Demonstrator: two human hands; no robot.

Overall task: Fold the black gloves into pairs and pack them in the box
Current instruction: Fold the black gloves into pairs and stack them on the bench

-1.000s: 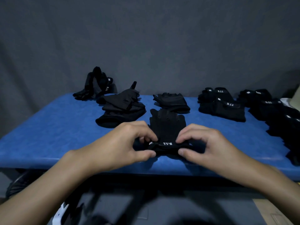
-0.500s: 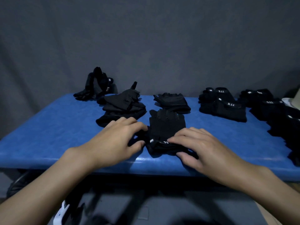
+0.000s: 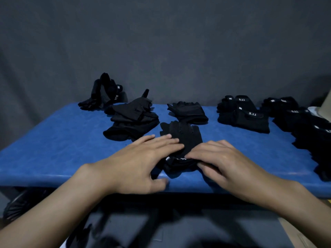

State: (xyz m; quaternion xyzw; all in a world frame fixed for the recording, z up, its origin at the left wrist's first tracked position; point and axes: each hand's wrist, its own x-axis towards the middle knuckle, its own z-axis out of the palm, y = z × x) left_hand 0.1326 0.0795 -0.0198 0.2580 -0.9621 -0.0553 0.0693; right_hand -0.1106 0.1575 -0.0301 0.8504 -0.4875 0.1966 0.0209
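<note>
Your left hand (image 3: 141,161) and right hand (image 3: 231,163) both lie flat on the stacked black gloves (image 3: 182,135), which sit in the middle of the blue table (image 3: 53,151), close to its near edge. Neither hand grips anything. The fingers (image 3: 166,142) of your left hand lie straight across the middle of the gloves, and those of your right hand press down over the cuff end, where a small white label shows. The gloves' finger ends point to the far side.

This looks like the squaring-up step: two gloves laid one on the other and pressed flat, with the fold not yet made. For the next move, pinch through both layers at one end and carry that end over the other, while the other hand holds the stack down so the layers do not slide apart.

A loose heap (image 3: 132,120) of unfolded gloves waits just to the far left, so the task seems well short of done. Folded pairs (image 3: 245,115) lie to the far right, well apart from your hands. The box is not plainly in view. A pale shape (image 3: 326,102) at the right edge may be it, but you cannot tell from here.
</note>
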